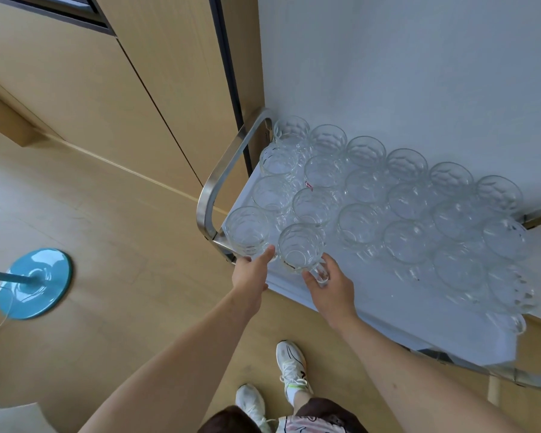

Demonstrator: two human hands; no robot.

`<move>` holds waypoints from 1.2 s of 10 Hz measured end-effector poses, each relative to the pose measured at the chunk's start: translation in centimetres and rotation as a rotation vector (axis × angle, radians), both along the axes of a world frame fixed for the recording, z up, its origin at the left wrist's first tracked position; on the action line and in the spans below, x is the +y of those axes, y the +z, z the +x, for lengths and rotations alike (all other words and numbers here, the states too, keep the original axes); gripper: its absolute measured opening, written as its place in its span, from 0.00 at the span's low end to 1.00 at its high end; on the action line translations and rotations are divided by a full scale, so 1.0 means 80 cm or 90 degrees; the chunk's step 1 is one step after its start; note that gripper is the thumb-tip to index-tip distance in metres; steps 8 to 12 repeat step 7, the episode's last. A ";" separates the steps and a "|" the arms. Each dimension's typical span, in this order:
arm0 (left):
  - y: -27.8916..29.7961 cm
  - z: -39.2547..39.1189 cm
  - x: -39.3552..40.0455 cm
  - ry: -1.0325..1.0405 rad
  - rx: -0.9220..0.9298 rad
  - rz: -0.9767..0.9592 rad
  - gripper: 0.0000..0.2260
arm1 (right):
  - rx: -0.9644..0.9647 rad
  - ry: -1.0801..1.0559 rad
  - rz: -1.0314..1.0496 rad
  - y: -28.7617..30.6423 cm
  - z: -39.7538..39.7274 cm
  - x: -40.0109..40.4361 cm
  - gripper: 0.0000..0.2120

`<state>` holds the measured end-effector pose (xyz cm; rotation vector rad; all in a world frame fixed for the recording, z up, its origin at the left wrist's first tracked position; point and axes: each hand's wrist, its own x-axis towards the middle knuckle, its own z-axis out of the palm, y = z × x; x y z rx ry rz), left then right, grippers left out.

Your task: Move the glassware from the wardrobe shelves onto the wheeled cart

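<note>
- Both mugs stand at the cart (341, 307)'s near-left corner, packed against rows of glassware (388, 195)
- Left hand (252, 275) grips the corner mug (247, 232); right hand (331, 290) pinches the handle of the neighbouring mug (299, 246)
- Risk, I'd say: the corner mug sits by the edge, so a careless release could tip it off or knock its neighbours
</note>
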<state>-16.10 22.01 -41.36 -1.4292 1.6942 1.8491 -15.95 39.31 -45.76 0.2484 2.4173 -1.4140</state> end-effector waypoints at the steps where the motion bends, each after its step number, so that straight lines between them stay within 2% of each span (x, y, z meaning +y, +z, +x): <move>1: 0.003 0.003 -0.005 -0.044 -0.020 -0.008 0.31 | -0.006 -0.033 0.011 0.007 0.003 0.000 0.31; 4: 0.024 0.017 -0.033 -0.194 0.008 -0.007 0.33 | 0.052 -0.110 0.119 0.036 0.023 -0.015 0.36; 6: 0.054 0.021 -0.063 -0.278 0.063 -0.005 0.30 | 0.103 -0.169 0.163 0.066 0.055 -0.040 0.36; 7: 0.074 0.026 -0.074 -0.331 0.109 -0.061 0.32 | 0.124 -0.199 0.176 0.088 0.066 -0.057 0.37; 12: 0.074 0.026 -0.074 -0.331 0.109 -0.061 0.32 | 0.124 -0.199 0.176 0.088 0.066 -0.057 0.37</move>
